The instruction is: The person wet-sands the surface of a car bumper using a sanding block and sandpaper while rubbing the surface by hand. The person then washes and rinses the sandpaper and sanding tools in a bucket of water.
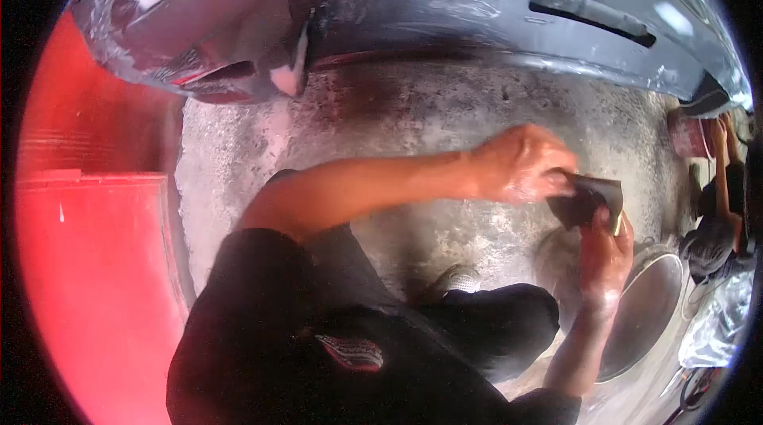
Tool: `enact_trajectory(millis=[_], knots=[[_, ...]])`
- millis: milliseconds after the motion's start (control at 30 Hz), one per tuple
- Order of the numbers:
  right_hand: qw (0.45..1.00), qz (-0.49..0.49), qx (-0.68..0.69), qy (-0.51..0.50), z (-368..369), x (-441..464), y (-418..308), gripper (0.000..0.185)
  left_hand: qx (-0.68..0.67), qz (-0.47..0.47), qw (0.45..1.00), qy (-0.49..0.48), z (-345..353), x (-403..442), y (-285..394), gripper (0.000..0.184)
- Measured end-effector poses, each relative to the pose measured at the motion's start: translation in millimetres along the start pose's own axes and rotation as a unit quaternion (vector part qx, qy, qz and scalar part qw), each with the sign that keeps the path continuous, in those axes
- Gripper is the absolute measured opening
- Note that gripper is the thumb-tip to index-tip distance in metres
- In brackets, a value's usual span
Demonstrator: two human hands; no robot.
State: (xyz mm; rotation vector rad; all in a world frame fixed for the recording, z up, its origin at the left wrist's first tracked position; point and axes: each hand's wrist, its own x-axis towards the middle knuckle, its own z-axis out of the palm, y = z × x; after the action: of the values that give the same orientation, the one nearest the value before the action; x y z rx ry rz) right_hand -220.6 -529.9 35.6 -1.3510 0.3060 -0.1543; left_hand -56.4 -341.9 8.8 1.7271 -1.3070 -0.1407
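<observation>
A small dark sheet of sandpaper (586,201) is between my two hands, over the floor on the right side of the head view. My left hand (524,164) reaches across from the left, its fingers closed on the sheet's near-left edge. From below, my right hand (606,256) pinches the opposite side, thumb on the dark face. A paler edge shows by the right thumb. Both hands look wet. Beyond them, a grey car bumper (413,15) with whitish smears and a long dark slot spans the top, apart from my hands.
A large round tub (648,306) stands beside my right forearm. Red panels (95,250) rise on the left. Stained concrete floor (381,123) lies below the bumper. At far right another person (711,242) reaches toward a reddish bucket (688,135), above clear plastic sheeting (715,329).
</observation>
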Motion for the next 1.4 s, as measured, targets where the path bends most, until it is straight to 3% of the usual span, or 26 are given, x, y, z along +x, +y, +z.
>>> enact_trajectory(millis=[67,133,167,200,233,267,300,367,500,533,600,633,700,733,833,933,1033,1100,1200,1300,1400], knots=[[0.998,0.033,0.024,0.038,11.6,15.5,16.8,0.034,0.231,0.076,0.970,-0.005,-42.3,-15.7,-17.7,0.037],[0.999,0.019,-0.015,0.031,12.5,38.8,41.7,0.036,0.471,0.086,0.877,-0.043,-87.5,-40.3,-43.2,0.056],[0.976,-0.075,-0.199,-0.045,19.8,46.7,47.8,0.037,0.572,0.074,0.814,-0.059,-100.2,-59.8,-63.3,0.066],[0.885,-0.204,-0.412,-0.076,27.1,54.7,54.0,0.038,0.622,0.067,0.776,-0.080,-113.6,-78.0,-74.8,0.069],[0.772,-0.330,-0.539,-0.065,34.5,63.0,60.1,0.039,0.667,0.061,0.735,-0.102,-124.9,-97.5,-84.0,0.073],[0.914,-0.124,-0.377,-0.079,56.0,69.4,48.3,0.034,0.708,0.054,0.693,-0.125,-133.7,-114.9,-88.6,0.076],[0.976,0.092,-0.180,-0.083,78.4,78.7,43.3,0.030,0.724,0.039,0.676,-0.130,-141.5,-128.2,-88.1,0.077],[0.975,0.025,-0.186,-0.119,105.3,87.2,52.0,0.027,0.755,0.006,0.641,-0.139,-154.5,-150.1,-85.3,0.079],[0.912,-0.080,-0.367,-0.164,138.9,103.3,35.7,0.030,0.720,-0.052,0.681,-0.122,-167.5,-183.6,-78.9,0.074],[0.873,-0.215,-0.413,-0.141,149.4,107.9,35.2,0.033,0.692,-0.052,0.712,-0.110,-169.5,-183.4,-66.8,0.073],[0.741,-0.469,-0.472,-0.089,168.1,119.0,37.8,0.041,0.643,-0.101,0.754,-0.093,-163.9,-188.0,-48.0,0.069],[0.680,-0.512,-0.509,-0.132,171.2,127.4,41.8,0.045,0.617,-0.124,0.772,-0.085,-160.9,-189.6,-37.4,0.068],[0.541,-0.581,-0.569,-0.214,172.2,146.9,60.4,0.053,0.542,-0.209,0.807,-0.105,-153.8,-194.1,-5.9,0.065],[0.532,-0.563,-0.585,-0.242,162.5,166.8,85.7,0.063,0.500,-0.251,0.821,-0.114,-150.1,-196.9,11.5,0.064],[0.437,-0.555,-0.669,-0.232,133.8,192.4,105.6,0.064,0.342,-0.288,0.887,-0.114,-147.0,-215.8,60.0,0.057],[0.460,-0.577,-0.645,-0.200,138.4,196.0,118.5,0.067,0.227,-0.288,0.927,-0.071,-145.6,-223.9,86.7,0.053],[0.500,-0.568,-0.603,-0.252,192.4,192.1,124.0,0.066,0.177,-0.289,0.939,-0.061,-132.8,-223.1,78.1,0.051],[0.455,-0.570,-0.627,-0.275,243.9,185.4,129.8,0.064,0.195,-0.280,0.937,-0.072,-123.8,-214.2,69.5,0.050],[0.483,-0.585,-0.588,-0.281,256.8,181.7,128.6,0.064,0.198,-0.282,0.933,-0.099,-124.4,-210.6,65.0,0.048],[0.471,-0.568,-0.612,-0.284,205.9,190.5,107.6,0.062,0.197,-0.277,0.937,-0.075,-130.2,-228.2,68.8,0.048],[0.397,-0.595,-0.660,-0.229,192.7,197.1,111.2,0.060,0.197,-0.274,0.940,-0.057,-137.7,-238.1,74.4,0.047]])
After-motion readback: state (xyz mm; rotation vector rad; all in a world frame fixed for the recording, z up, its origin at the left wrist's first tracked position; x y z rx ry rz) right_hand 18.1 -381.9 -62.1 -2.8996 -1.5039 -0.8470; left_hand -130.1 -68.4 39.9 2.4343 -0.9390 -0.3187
